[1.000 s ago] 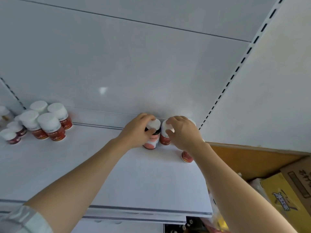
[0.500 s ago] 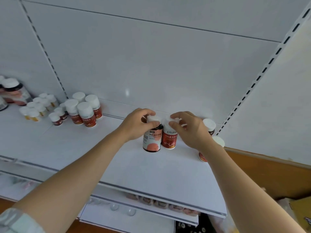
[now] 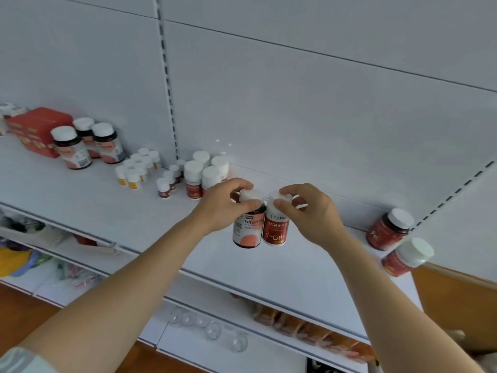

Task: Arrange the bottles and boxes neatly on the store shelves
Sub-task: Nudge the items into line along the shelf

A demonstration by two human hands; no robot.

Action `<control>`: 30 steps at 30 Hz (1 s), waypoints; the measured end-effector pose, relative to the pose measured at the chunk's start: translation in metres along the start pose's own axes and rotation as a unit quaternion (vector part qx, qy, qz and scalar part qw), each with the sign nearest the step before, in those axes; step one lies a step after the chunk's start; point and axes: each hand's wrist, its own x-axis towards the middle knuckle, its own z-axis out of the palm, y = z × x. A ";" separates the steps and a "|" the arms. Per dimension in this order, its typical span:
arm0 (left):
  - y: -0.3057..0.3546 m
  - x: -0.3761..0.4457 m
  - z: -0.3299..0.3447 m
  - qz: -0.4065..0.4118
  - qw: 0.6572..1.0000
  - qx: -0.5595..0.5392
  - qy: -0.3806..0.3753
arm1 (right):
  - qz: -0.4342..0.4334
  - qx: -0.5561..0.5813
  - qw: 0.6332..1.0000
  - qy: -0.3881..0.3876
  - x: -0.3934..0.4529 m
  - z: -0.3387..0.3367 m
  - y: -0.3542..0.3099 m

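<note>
My left hand [image 3: 224, 201] grips the white cap of a dark bottle [image 3: 248, 231] with a white and pink label. My right hand [image 3: 309, 210] grips the cap of a white bottle [image 3: 276, 230] with a red label. The two bottles touch side by side, held just above the white shelf [image 3: 269, 270]. At the shelf's right end stand a dark red bottle [image 3: 387, 230] and a tilted red bottle with a white cap [image 3: 406, 258]. Further left on the shelf are white-capped red bottles [image 3: 200, 173], several small bottles [image 3: 139, 169], dark bottles [image 3: 86, 144] and a red box [image 3: 35, 130].
A slotted upright [image 3: 168, 76] divides the white back panel. Below the shelf, a lower shelf holds clear glass cups [image 3: 212, 327] and packaged goods [image 3: 309, 328]. Colourful items [image 3: 16, 259] lie at the lower left. A brown board [image 3: 454, 297] is at the right.
Both hands have lifted their bottles off the back of the shelf and carried them forward. The view has swung left, showing more of the shelf's left side.
</note>
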 end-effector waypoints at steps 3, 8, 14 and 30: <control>-0.024 -0.010 -0.043 -0.003 1.000 -0.008 -0.005 | 0.004 0.002 1.000 0.003 0.002 0.036 -0.030; -0.060 -0.021 -0.106 -0.004 1.000 0.014 0.009 | 0.019 -0.007 1.000 0.011 0.005 0.093 -0.070; -0.087 -0.023 -0.154 -0.011 1.000 0.008 0.016 | 0.001 -0.038 0.999 0.013 0.025 0.137 -0.102; -0.124 0.006 -0.206 -0.022 0.998 0.034 0.043 | -0.012 -0.102 0.995 0.011 0.070 0.208 -0.099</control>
